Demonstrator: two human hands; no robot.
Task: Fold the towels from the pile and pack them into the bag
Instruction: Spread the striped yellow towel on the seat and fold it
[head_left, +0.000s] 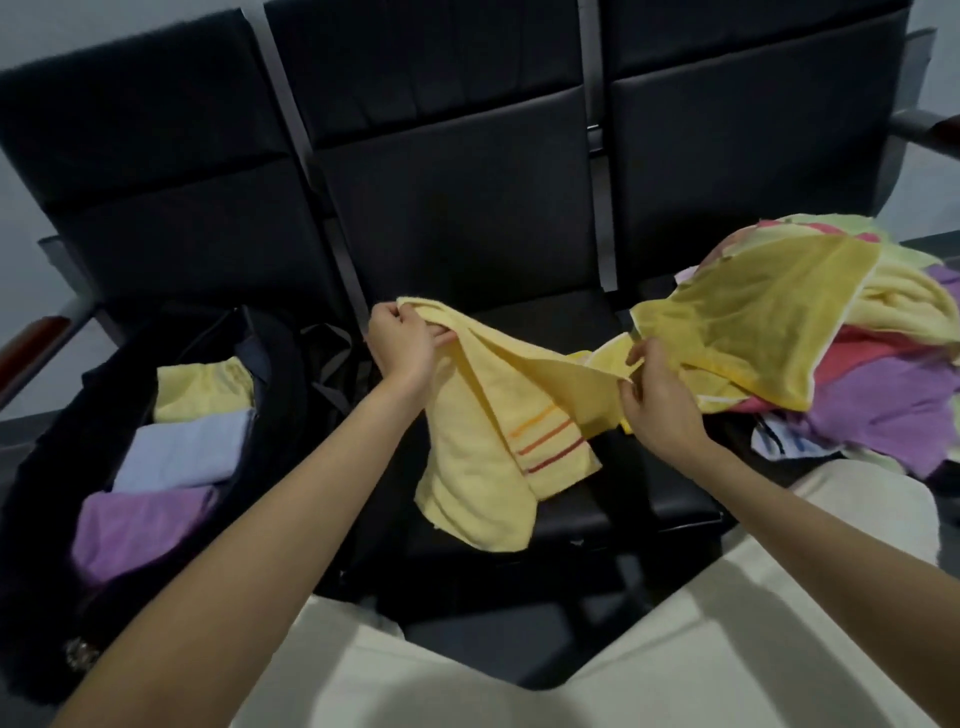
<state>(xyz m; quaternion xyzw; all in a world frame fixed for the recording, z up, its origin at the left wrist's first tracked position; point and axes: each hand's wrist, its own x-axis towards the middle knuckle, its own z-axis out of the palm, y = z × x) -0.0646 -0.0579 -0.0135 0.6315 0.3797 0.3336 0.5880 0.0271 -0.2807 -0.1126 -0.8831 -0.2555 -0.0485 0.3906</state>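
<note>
A pale yellow towel (488, 447) with orange and red stripes hangs over the middle black seat. My left hand (402, 345) grips its upper left corner. My right hand (657, 402) pinches its right edge, close to the pile. The pile of towels (841, 364) lies on the right seat, with a mustard yellow one on top and pink, purple and light green ones under it. On the left seat stands the open black bag (47, 467). Inside it lie a folded yellow towel (205, 387), a light blue one (182, 449) and a purple one (137, 527).
A row of black padded seats (457, 208) with backrests faces me. A wooden armrest (28, 343) sticks out at the far left, another at the far right. My legs in light trousers (519, 675) fill the bottom of the view.
</note>
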